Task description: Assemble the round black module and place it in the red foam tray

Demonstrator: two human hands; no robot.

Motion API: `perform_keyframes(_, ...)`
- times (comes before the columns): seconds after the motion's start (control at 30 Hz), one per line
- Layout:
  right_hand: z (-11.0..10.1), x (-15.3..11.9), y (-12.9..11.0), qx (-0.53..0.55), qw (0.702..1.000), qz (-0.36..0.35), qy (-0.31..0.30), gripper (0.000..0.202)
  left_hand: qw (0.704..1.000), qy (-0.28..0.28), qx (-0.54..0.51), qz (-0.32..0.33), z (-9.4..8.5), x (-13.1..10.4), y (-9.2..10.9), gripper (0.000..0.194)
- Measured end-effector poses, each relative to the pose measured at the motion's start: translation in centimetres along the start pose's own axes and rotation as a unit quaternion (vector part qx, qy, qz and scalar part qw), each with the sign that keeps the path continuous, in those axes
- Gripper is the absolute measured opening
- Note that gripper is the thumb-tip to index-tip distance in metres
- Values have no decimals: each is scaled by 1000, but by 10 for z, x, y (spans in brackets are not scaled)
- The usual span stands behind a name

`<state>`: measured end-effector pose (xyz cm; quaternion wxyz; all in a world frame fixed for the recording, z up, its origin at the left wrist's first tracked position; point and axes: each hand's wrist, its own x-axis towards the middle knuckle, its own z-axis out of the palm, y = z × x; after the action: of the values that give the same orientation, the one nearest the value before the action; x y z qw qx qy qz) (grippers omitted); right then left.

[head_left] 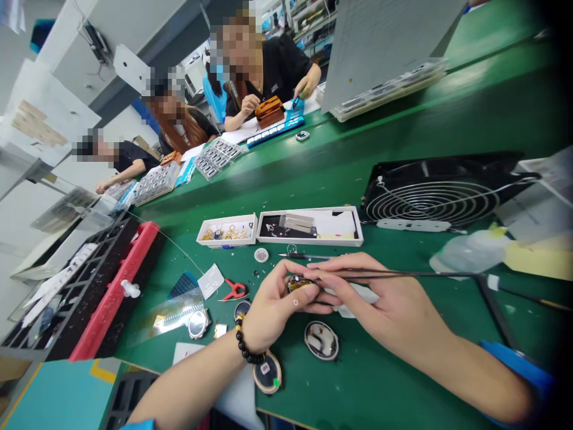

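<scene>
My left hand [280, 298], a beaded bracelet at its wrist, is closed around a small round watch-like case [299, 282] with its inner parts showing. My right hand [376, 292] meets it from the right, fingers pinched on thin dark tweezers [333, 273] whose tip is at the case; fingers partly hide both. Below the hands lies an oval case part [321, 341] with a shiny inside. By my left wrist is another round case [267, 371] with a green dot. Under my right hand is a crumpled translucent piece [358, 300].
Two white trays [308, 242] of small parts stand ahead, near a pen [304, 256]. Red-handled cutters [234, 290] and a round silver-rimmed part [198, 323] lie left. A fan [434, 191] stands at right, a red-edged rack [119, 286] at left. Several people work across the bench.
</scene>
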<state>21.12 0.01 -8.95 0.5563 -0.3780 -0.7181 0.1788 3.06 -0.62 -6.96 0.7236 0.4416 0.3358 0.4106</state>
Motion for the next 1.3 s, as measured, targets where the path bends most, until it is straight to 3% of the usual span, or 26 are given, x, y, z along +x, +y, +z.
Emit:
perform_keyframes(0.63, -2, -1, -1, -27, 999, -29, -16, 14, 999, 27, 29, 1, 4, -1, -1, 34)
perform_keyframes(0.93, 4, -7, 1, -63, 997, -37, -20, 11, 998, 45, 44, -3, 4, -1, -3, 44)
perform_keyframes(1.3, 13, -11, 5, -70, 995, -67, -6, 15, 998, 56, 20, -2, 1, -1, -4, 42)
